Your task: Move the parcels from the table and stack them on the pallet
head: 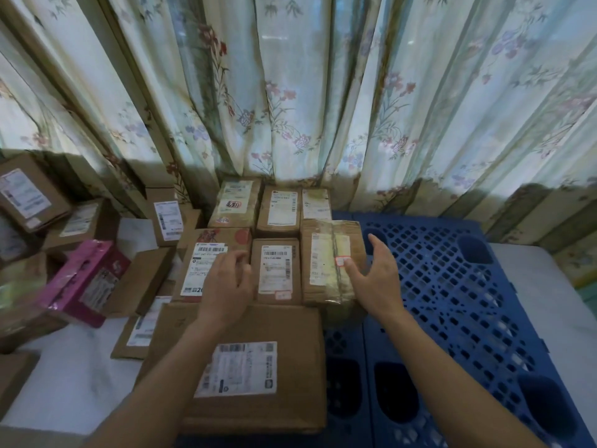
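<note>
A blue plastic pallet (452, 286) fills the right half of the view. On its left part lie several brown cardboard parcels, among them a large flat one (290, 324) nearest me and a tape-wrapped one (332, 250) at the pallet's middle. My left hand (226, 286) hovers over a labelled parcel (202, 270) with fingers loosely curled, holding nothing. My right hand (374, 273) is spread open just right of the tape-wrapped parcel, its fingertips close to that parcel's side. More parcels wait on the white table (71, 367) at the left, including a pink box (87, 279).
A flowered curtain (290, 92) hangs right behind the pallet and table. Loose brown parcels (29, 192) pile up at the far left. The pallet's right and front parts show bare blue grid. A white surface (549, 302) lies beyond the pallet's right edge.
</note>
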Tool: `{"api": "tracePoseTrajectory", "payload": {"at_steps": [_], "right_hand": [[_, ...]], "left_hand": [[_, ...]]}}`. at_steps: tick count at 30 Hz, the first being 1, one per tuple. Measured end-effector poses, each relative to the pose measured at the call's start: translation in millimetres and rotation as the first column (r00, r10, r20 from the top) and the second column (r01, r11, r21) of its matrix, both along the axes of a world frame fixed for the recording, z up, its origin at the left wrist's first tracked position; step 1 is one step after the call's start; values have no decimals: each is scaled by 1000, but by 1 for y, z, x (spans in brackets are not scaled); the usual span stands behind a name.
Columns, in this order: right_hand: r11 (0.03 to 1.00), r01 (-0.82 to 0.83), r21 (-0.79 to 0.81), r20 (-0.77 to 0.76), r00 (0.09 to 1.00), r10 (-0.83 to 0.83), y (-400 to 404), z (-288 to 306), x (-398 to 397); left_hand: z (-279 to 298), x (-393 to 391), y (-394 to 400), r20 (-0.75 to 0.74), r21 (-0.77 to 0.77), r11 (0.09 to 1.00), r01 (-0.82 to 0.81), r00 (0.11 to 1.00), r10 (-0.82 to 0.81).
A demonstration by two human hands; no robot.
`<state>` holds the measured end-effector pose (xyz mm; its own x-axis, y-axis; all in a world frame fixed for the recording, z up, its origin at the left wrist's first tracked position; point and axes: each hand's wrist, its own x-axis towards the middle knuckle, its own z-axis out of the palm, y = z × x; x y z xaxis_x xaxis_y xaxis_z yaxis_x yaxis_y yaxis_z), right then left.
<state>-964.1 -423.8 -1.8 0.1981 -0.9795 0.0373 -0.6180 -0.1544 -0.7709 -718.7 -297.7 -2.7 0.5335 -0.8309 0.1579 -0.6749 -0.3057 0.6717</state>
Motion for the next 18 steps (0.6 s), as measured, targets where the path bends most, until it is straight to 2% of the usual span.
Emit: {"api": "tracePoseTrajectory", "payload": {"at_steps": [3,5,8,12,18], "right_hand": [[983,-78,-167,-180,982,48,18,10,34],[970,-129,-206,-221,972,82,36,19,61],[968,-170,-185,-197,971,133,60,24,100],[981,-130,-145,-131,985,111,89,22,133],[986,-89,-139,-111,991,74,118,26,154]], "left_hand": [[8,33,17,35,10,1000,5,999,-6],[12,52,31,31,23,1000,-14,999,13],[5,86,46,-54,142,988,-53,997,61],[-11,114,57,-397,293,955,44,914,80],[-18,116,52,-415,305,944,123,910,16]]}}
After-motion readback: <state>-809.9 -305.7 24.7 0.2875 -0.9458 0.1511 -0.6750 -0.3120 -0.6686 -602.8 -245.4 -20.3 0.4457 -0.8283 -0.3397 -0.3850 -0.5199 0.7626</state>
